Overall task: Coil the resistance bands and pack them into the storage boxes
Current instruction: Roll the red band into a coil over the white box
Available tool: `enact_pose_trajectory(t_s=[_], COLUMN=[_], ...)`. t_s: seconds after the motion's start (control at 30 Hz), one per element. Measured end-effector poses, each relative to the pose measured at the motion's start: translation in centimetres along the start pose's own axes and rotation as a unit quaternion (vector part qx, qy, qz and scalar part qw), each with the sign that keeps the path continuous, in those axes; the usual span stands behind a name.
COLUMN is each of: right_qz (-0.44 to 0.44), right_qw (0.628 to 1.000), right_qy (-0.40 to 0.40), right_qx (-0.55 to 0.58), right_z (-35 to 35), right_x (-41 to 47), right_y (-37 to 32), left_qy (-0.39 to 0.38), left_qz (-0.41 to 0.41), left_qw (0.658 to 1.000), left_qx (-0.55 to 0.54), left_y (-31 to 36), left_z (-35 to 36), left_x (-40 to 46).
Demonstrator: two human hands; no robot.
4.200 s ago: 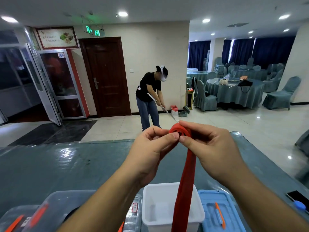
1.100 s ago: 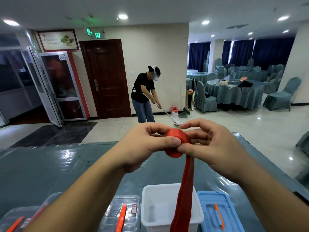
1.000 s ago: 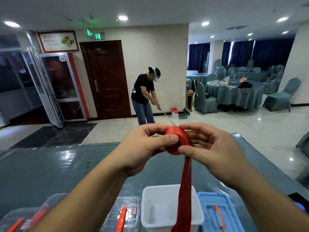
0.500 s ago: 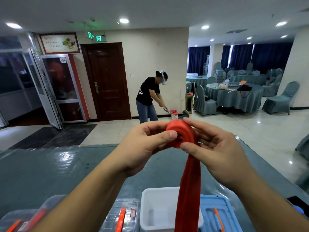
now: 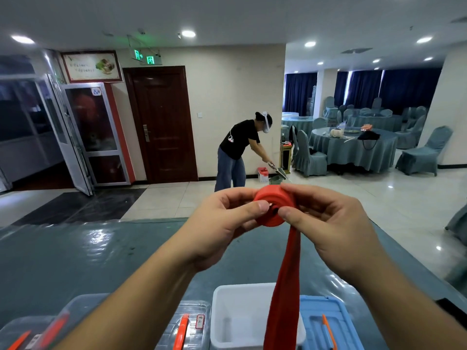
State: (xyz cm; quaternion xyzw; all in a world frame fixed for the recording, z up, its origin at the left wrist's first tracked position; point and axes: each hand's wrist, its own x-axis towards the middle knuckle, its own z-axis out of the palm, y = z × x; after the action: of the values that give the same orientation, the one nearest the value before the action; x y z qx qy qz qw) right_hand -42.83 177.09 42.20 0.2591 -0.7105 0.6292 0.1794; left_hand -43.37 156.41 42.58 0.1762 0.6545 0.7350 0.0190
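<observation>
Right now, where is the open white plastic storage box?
In the head view, the open white plastic storage box sits bottom centre on the teal table, between a clear lidded box and a blue lid, behind the hanging red band.

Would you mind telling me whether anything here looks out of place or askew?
Nothing stands out: both hands hold the red band's coil, its loose tail hanging straight over the open white box.
</observation>
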Motion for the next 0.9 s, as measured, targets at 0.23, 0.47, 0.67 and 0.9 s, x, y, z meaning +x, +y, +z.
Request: enact_pose_trajectory(t_s=[0.23, 0.47, 0.67, 0.9], right_qz=[0.038, 0.043, 0.073, 0.041], right_qw=[0.994, 0.998, 0.988, 0.998], right_qy=[-0.091, -0.028, -0.121, -0.017], right_qx=[-0.041, 0.029, -0.068, 0.033], right_z=[-0.6, 0.0, -0.6, 0.2], right_x=[0.6, -0.1, 0.9, 0.7], right_y=[-0.2, 1.4, 0.6, 2.0], left_qy=[-0.027, -0.007, -0.035, 0.010], left_qz=[0.015, 0.009, -0.006, -0.023], left_qw=[0.987, 0.998, 0.981, 1.000], left_qx=[0.156, 0.059, 0.192, 0.000], left_y=[0.5, -0.9, 0.0, -0.7], left_z=[-0.9, -0.2, -1.0, 0.2], left_x=[0.4, 0.3, 0.7, 0.5])
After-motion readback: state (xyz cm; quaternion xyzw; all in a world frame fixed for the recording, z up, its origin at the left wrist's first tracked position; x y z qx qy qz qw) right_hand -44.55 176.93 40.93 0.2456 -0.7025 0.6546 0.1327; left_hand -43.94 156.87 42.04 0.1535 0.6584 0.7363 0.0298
